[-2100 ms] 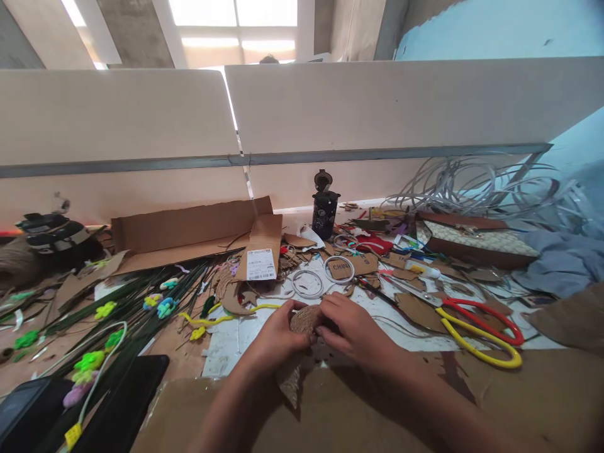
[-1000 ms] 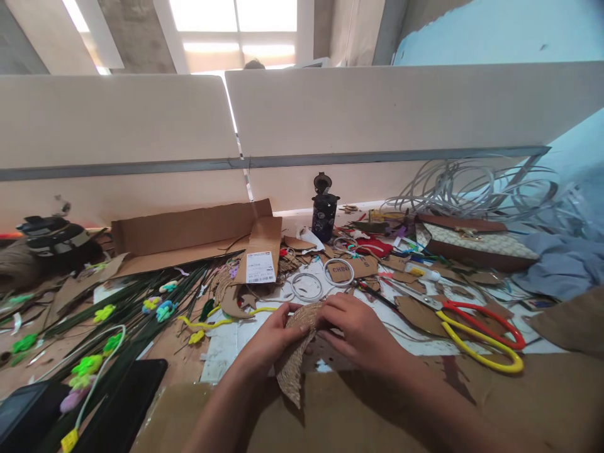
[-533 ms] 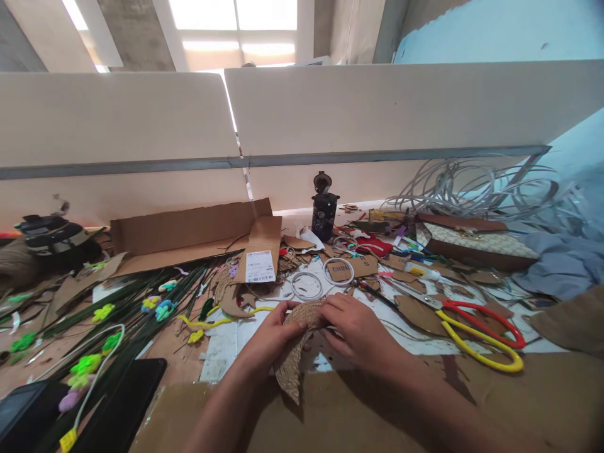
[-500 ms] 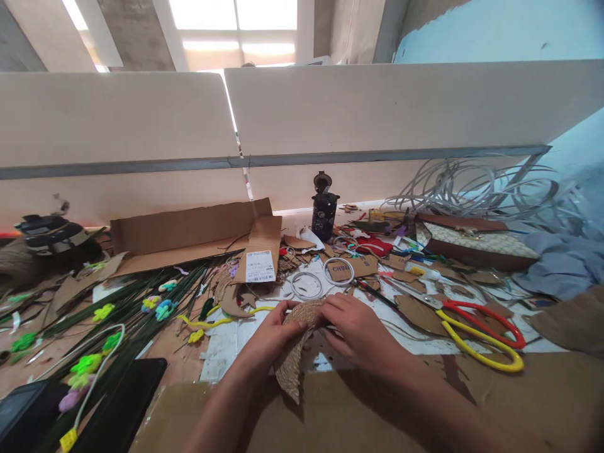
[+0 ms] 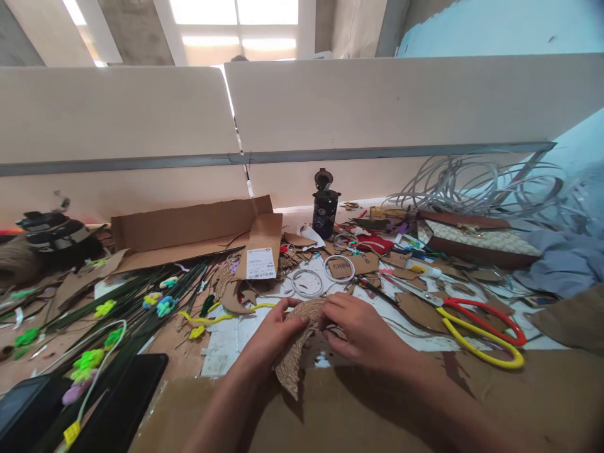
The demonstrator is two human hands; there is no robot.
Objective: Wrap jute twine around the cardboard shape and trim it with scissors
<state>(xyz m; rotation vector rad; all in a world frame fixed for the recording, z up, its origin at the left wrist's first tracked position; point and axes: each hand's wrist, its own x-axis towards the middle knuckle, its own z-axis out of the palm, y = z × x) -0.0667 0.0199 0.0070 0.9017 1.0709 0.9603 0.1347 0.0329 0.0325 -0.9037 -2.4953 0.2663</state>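
Note:
A crescent wrapped in tan twine [image 5: 289,365] is held over the near edge of the worktable, its pointed tip hanging downward. My left hand [image 5: 270,335] is closed around its middle, thumb on the front face. At the crescent's upper right end, my right hand [image 5: 355,328] has its fingers pinched together; they seem to grip the twine there, though the fingertips partly hide it. Just beyond my hands lie two white rings [image 5: 306,283]. A bare cardboard crescent [image 5: 232,298] rests to the left of them.
Red-and-yellow-handled scissors [image 5: 481,324] lie at the right. Behind stand a black tumbler [image 5: 325,214] with a raised lid and an opened cardboard box [image 5: 189,229]. Fuzzy flowers on dark stems [image 5: 165,306] spread leftward. A handbag [image 5: 476,242] and coiled pale strips [image 5: 476,185] sit back right.
My right fingers have shifted slightly at the crescent's upper end, and the crescent has moved very little. The camera view has shifted a touch.

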